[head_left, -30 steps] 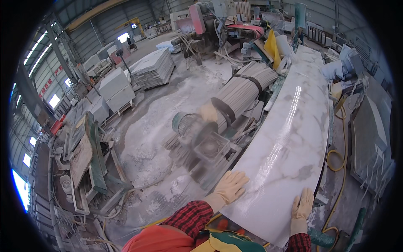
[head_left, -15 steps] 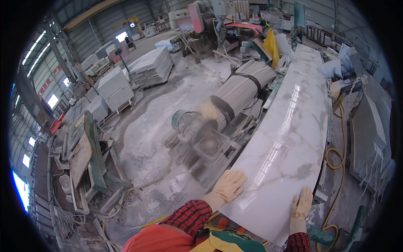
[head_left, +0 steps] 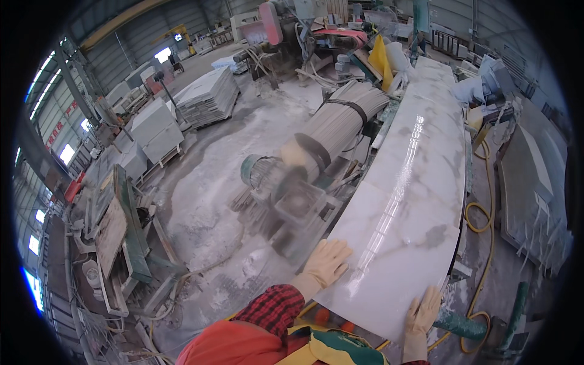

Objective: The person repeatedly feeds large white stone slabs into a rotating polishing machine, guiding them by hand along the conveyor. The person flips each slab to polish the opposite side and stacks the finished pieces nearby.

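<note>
A long, glossy white stone slab (head_left: 395, 213) with grey veining stretches away from me on a support that it mostly hides. My left hand (head_left: 327, 263), in a cream rubber glove, lies with fingers extended at the slab's near left edge. On the opposite side, near the right corner, my right hand (head_left: 423, 311) rests flat in a matching glove, its fingers pointing away from me. Neither hand is wrapped round anything. Both seem to press on the slab's top or edge.
Left of the slab stand a dusty motor (head_left: 261, 171) and a strapped bundle of strips (head_left: 350, 115). A yellow hose (head_left: 486, 243) coils along the right, by leaning slabs (head_left: 532, 176). A green pipe (head_left: 460, 325) lies near my right hand. Stacked slabs (head_left: 210, 97) stand farther back.
The view has shifted slightly, so the surroundings sit a little farther left and higher. My right hand is lower and nearer the slab's front corner. My left hand stays at the left edge.
</note>
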### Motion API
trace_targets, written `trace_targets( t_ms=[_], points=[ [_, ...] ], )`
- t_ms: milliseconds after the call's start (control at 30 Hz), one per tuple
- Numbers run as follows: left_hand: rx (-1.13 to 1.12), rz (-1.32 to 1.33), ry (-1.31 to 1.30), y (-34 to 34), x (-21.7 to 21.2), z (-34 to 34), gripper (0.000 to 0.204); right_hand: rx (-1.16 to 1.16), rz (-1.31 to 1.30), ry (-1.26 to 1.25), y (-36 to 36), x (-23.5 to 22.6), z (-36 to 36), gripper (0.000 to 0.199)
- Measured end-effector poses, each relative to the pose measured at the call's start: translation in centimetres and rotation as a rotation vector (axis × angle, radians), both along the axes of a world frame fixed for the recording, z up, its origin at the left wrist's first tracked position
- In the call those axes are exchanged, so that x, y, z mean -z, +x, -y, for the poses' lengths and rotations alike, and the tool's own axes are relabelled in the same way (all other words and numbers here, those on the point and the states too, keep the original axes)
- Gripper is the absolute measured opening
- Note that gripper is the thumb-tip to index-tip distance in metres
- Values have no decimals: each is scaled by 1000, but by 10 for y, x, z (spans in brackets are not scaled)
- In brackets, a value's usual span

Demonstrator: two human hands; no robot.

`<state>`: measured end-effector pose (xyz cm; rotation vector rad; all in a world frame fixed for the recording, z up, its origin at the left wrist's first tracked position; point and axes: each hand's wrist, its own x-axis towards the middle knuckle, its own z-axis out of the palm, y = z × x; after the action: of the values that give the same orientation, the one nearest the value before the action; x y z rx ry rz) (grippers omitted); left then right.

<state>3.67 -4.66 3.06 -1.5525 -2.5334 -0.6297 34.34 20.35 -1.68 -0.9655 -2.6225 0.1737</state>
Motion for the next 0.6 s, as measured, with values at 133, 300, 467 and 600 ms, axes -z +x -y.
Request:
trace_targets(
  t_ms=[133, 300, 467, 600],
  points=[
    [-15, -97, 51, 3, 2, 6, 45, 31, -6, -66, 29, -1, 38, 65],
    [-9, -165, 135, 3, -2, 8, 36, 10, 72, -137, 62, -7, 71, 67],
    [-22, 158, -353, -6, -32, -15, 47, -172, -72, 57, 68, -25, 64, 62],
    [-16, 36, -160, 1, -8, 4, 49, -117, 21, 2, 19, -48, 29, 62]
  ],
)
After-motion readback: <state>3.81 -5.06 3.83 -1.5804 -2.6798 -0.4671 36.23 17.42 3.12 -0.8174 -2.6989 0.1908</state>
